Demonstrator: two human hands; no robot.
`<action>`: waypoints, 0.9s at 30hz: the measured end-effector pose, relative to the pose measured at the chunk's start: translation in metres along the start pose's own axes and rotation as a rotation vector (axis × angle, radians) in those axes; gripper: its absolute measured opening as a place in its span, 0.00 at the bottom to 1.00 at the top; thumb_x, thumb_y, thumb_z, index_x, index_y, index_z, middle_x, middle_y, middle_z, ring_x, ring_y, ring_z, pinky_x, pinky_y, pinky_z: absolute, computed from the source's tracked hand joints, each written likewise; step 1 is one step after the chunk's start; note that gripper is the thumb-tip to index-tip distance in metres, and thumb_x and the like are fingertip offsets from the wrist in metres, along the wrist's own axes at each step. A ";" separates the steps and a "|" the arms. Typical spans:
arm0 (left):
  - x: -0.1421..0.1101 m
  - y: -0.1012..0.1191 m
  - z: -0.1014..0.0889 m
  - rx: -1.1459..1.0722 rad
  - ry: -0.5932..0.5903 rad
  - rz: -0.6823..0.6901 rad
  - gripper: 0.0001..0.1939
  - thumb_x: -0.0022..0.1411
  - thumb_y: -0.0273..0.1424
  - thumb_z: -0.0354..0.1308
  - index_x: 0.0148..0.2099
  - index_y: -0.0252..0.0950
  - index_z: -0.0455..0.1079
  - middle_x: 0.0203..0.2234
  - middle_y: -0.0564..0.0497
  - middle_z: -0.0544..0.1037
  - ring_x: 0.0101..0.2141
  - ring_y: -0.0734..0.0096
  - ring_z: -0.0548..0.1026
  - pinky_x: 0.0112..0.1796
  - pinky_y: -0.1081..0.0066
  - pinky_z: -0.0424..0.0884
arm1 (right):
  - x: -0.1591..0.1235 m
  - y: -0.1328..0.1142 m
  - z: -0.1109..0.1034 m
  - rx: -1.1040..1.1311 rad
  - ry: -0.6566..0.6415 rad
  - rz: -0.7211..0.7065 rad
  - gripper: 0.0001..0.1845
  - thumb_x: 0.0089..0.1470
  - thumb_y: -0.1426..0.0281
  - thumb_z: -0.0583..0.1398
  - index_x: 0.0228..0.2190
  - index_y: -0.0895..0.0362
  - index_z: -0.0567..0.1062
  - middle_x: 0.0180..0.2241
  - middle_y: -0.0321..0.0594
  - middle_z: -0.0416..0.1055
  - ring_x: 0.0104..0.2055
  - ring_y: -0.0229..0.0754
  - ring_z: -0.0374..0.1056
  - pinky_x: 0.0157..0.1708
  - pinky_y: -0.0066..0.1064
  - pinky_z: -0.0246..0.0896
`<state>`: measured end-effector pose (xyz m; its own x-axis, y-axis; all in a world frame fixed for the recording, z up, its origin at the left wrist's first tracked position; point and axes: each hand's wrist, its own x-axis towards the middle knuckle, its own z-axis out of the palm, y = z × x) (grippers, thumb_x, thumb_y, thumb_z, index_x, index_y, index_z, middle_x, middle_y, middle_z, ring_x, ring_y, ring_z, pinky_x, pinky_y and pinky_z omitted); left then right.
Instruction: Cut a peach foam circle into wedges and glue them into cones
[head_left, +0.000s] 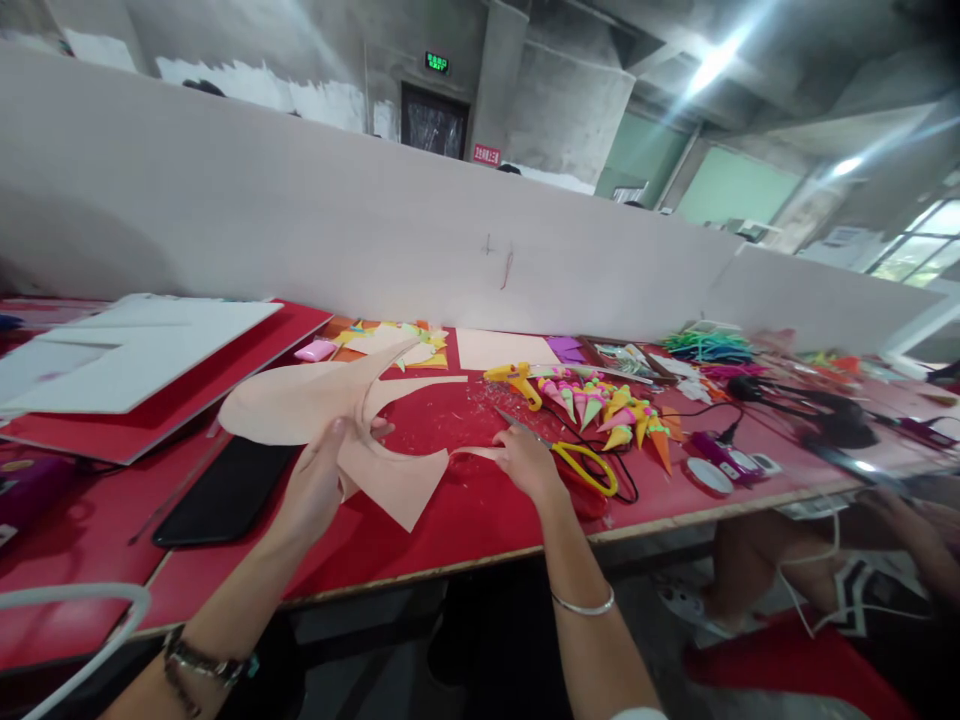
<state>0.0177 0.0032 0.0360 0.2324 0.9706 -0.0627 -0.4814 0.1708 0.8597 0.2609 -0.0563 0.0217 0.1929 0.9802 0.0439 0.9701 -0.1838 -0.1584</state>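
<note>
My left hand (319, 482) is closed on a large peach foam sheet (300, 400) with curved cut-outs, pinching it between thumb and fingers just above the red table (480, 510). My right hand (527, 462) rests on the table at the far tip of the same sheet, fingers curled on its thin end. Yellow-handled scissors (581, 460) lie right beside that hand, blades pointing left. It does not hold them.
Coloured foam cones (607, 405) and a yellow glue gun (517, 380) lie behind the scissors. A black phone (225, 490) lies at the left, white boards (127, 350) farther back. A white partition (375, 230) lines the table's far side. Another person's legs (765, 570) are at the right.
</note>
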 end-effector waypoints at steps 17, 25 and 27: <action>0.005 -0.005 -0.005 0.063 0.044 -0.028 0.19 0.48 0.41 0.59 0.39 0.34 0.70 0.34 0.45 0.78 0.39 0.61 0.74 0.33 0.72 0.72 | -0.004 -0.011 0.002 0.087 0.116 -0.128 0.12 0.56 0.67 0.50 0.27 0.57 0.69 0.29 0.39 0.69 0.31 0.36 0.64 0.28 0.25 0.49; -0.001 0.010 0.003 0.019 0.100 -0.040 0.14 0.53 0.35 0.56 0.39 0.30 0.69 0.30 0.46 0.78 0.32 0.67 0.75 0.31 0.72 0.73 | -0.005 -0.043 0.004 0.354 0.160 -0.289 0.08 0.56 0.70 0.49 0.32 0.56 0.68 0.31 0.38 0.70 0.32 0.36 0.65 0.30 0.25 0.50; -0.001 0.016 0.003 0.010 0.128 -0.034 0.12 0.56 0.33 0.52 0.39 0.30 0.69 0.29 0.46 0.78 0.30 0.69 0.75 0.30 0.73 0.72 | -0.005 -0.040 0.004 0.281 0.178 -0.218 0.08 0.54 0.73 0.50 0.32 0.56 0.68 0.32 0.40 0.71 0.33 0.37 0.65 0.34 0.27 0.51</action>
<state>0.0119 0.0047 0.0513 0.1383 0.9780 -0.1560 -0.4661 0.2033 0.8610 0.2205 -0.0533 0.0236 0.0334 0.9616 0.2724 0.9177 0.0784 -0.3894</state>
